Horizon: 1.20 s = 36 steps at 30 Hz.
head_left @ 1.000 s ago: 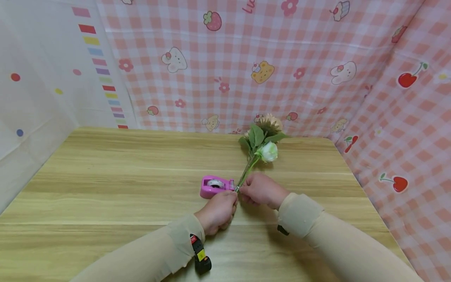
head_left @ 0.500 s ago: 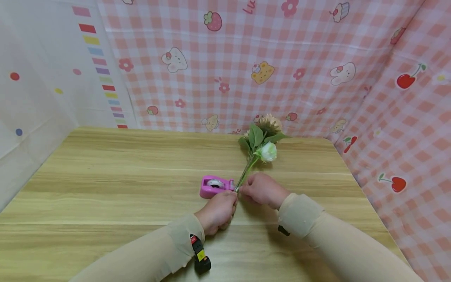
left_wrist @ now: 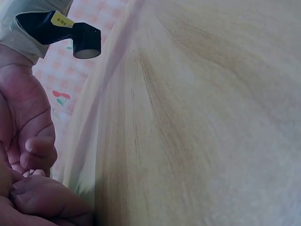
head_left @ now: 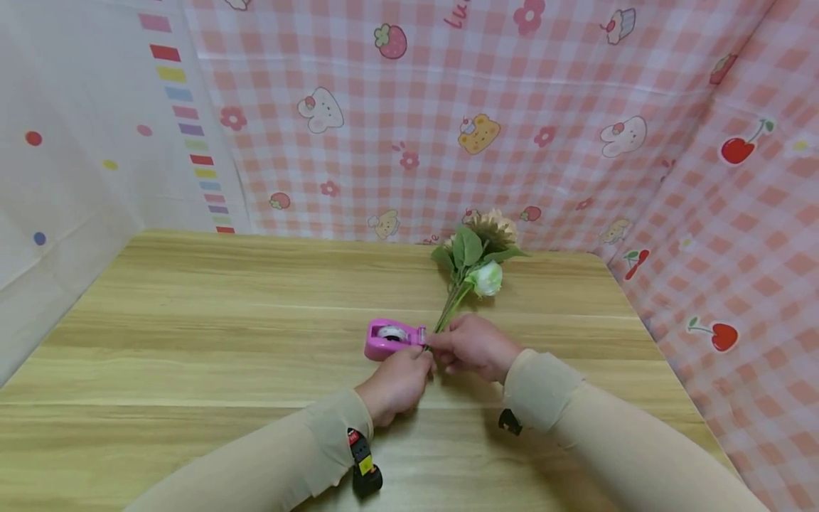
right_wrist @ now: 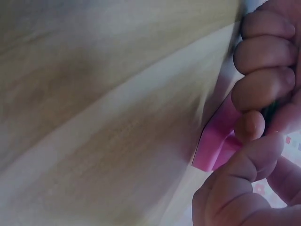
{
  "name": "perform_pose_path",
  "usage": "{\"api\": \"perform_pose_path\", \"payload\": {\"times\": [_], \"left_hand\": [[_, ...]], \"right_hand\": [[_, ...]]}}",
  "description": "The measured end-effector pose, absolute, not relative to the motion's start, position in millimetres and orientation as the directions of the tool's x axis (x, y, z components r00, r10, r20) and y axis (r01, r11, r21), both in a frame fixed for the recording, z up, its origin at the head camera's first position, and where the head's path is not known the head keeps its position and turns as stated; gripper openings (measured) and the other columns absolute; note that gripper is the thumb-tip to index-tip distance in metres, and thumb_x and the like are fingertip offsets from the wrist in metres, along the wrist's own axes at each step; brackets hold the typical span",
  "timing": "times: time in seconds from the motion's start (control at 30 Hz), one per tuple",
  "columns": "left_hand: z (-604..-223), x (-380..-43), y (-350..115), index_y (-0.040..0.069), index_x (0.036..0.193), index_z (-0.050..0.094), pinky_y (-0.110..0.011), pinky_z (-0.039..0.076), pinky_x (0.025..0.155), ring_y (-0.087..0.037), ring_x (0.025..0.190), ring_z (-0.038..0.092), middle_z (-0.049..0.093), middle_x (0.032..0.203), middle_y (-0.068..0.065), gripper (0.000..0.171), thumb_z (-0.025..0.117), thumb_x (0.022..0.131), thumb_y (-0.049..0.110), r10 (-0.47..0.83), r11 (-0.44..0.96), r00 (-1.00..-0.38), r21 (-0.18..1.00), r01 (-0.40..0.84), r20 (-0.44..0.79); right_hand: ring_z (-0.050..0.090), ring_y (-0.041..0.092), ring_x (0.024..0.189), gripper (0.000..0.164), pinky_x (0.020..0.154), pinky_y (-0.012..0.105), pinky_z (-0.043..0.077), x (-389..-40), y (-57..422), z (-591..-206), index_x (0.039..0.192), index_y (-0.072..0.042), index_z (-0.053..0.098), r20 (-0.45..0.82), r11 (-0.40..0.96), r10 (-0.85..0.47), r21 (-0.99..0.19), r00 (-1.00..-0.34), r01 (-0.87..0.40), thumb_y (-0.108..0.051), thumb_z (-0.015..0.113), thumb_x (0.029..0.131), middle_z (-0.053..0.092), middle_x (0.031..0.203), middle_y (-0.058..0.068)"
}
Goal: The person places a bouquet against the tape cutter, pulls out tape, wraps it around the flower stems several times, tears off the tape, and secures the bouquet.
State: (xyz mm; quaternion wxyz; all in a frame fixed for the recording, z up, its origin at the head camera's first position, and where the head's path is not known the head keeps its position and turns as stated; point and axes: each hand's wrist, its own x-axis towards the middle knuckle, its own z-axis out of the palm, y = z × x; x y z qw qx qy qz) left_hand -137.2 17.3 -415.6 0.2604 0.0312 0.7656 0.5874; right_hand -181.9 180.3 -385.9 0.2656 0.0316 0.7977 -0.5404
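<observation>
Fingers of left hand [head_left: 397,382] are gripping flower bunch [head_left: 478,278] by lower stems; right hand [head_left: 475,347] is pinching alongside. Bunch is slanting right of frame centre. Pink tape dispenser [head_left: 379,348] is sitting mid-frame on worktop [head_left: 224,327]; checked cloth [head_left: 384,128] is hanging across top.

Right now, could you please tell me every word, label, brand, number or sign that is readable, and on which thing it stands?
"lu": pink lettering at the top of the checked cloth; the rest is cut off or unclear.
Small lettering low on that cloth: too small to read.
Yellow label on the black wrist device: too blurred.
Red label on the same device: too small.
No brand or number is readable.
</observation>
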Motion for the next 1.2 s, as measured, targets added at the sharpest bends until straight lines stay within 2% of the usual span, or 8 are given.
{"api": "perform_pose_path", "payload": {"times": [0.1, 0.2, 0.4, 0.47, 0.63, 0.87, 1.0, 1.2], "left_hand": [[-415, -138, 17, 0.005, 0.117, 0.062, -0.03, 0.046, 0.061, -0.019, 0.074, 0.056, 0.061, 0.104, -0.011, 0.03, 0.039, 0.113, 0.025, 0.348, 0.343, -0.879, 0.917, -0.204, -0.325], [-415, -138, 17, 0.005, 0.115, 0.063, -0.04, 0.051, 0.088, -0.026, 0.105, 0.058, 0.062, 0.119, -0.013, 0.03, 0.041, 0.113, 0.025, 0.346, 0.377, -0.891, 0.913, -0.155, -0.294], [-414, -138, 16, 0.001, 0.137, 0.059, -0.056, 0.045, 0.115, -0.027, 0.12, 0.057, 0.062, 0.137, -0.016, 0.038, 0.042, 0.113, 0.026, 0.353, 0.395, -0.892, 0.909, -0.131, -0.282], [-414, -137, 16, 0.001, 0.142, 0.057, -0.057, 0.045, 0.115, -0.028, 0.12, 0.057, 0.061, 0.14, -0.016, 0.04, 0.043, 0.113, 0.025, 0.352, 0.401, -0.892, 0.907, -0.129, -0.283], [-415, -138, 15, 0.005, 0.125, 0.064, -0.053, 0.05, 0.105, -0.028, 0.113, 0.058, 0.064, 0.128, -0.015, 0.031, 0.044, 0.112, 0.024, 0.345, 0.425, -0.897, 0.898, -0.114, -0.277], [-414, -139, 14, 0.004, 0.129, 0.065, -0.055, 0.048, 0.11, -0.027, 0.116, 0.06, 0.066, 0.131, -0.015, 0.034, 0.043, 0.113, 0.024, 0.35, 0.437, -0.898, 0.894, -0.096, -0.267], [-412, -139, 15, 0.006, 0.112, 0.066, -0.043, 0.053, 0.089, -0.025, 0.097, 0.06, 0.066, 0.108, -0.012, 0.028, 0.043, 0.112, 0.021, 0.357, 0.452, -0.896, 0.888, -0.082, -0.264], [-411, -141, 15, 0.007, 0.1, 0.064, -0.031, 0.044, 0.065, -0.019, 0.073, 0.052, 0.058, 0.083, -0.004, 0.027, 0.044, 0.111, 0.02, 0.37, 0.465, -0.889, 0.882, -0.075, -0.271]], "right_hand": [[0.059, 0.008, 0.058, 0.022, 0.056, 0.019, 0.053, -182, 178, -389, 0.079, -0.003, 0.067, -0.45, 0.366, -0.236, -0.862, -0.861, 0.35, -0.011, 0.07, 0.1, 0.064, 0.062, 0.0], [0.059, 0.007, 0.057, 0.017, 0.056, 0.017, 0.054, -182, 175, -390, 0.085, -0.001, 0.068, -0.444, 0.343, -0.216, -0.868, -0.869, 0.358, -0.009, 0.069, 0.1, 0.065, 0.063, -0.001], [0.057, 0.007, 0.056, 0.015, 0.055, 0.017, 0.053, -184, 171, -390, 0.088, 0.0, 0.067, -0.45, 0.312, -0.185, -0.87, -0.874, 0.382, -0.008, 0.068, 0.1, 0.061, 0.062, -0.001], [0.057, 0.007, 0.055, 0.014, 0.054, 0.017, 0.053, -184, 171, -390, 0.088, 0.001, 0.067, -0.452, 0.304, -0.18, -0.871, -0.874, 0.387, -0.007, 0.068, 0.1, 0.06, 0.062, 0.0], [0.057, 0.007, 0.055, 0.01, 0.054, 0.017, 0.052, -185, 169, -389, 0.09, 0.0, 0.064, -0.46, 0.282, -0.176, -0.871, -0.87, 0.403, -0.004, 0.068, 0.099, 0.06, 0.063, 0.0], [0.057, 0.007, 0.055, 0.005, 0.054, 0.017, 0.054, -187, 168, -387, 0.095, 0.002, 0.061, -0.457, 0.237, -0.185, -0.88, -0.87, 0.412, 0.001, 0.066, 0.098, 0.06, 0.064, 0.001], [0.058, 0.007, 0.056, 0.008, 0.056, 0.018, 0.056, -187, 168, -385, 0.102, 0.003, 0.056, -0.451, 0.222, -0.192, -0.885, -0.872, 0.409, 0.004, 0.063, 0.098, 0.061, 0.066, 0.001], [0.059, 0.009, 0.058, 0.015, 0.057, 0.019, 0.056, -188, 166, -382, 0.107, 0.002, 0.052, -0.452, 0.223, -0.187, -0.884, -0.872, 0.411, 0.005, 0.061, 0.096, 0.062, 0.07, 0.003]]}}
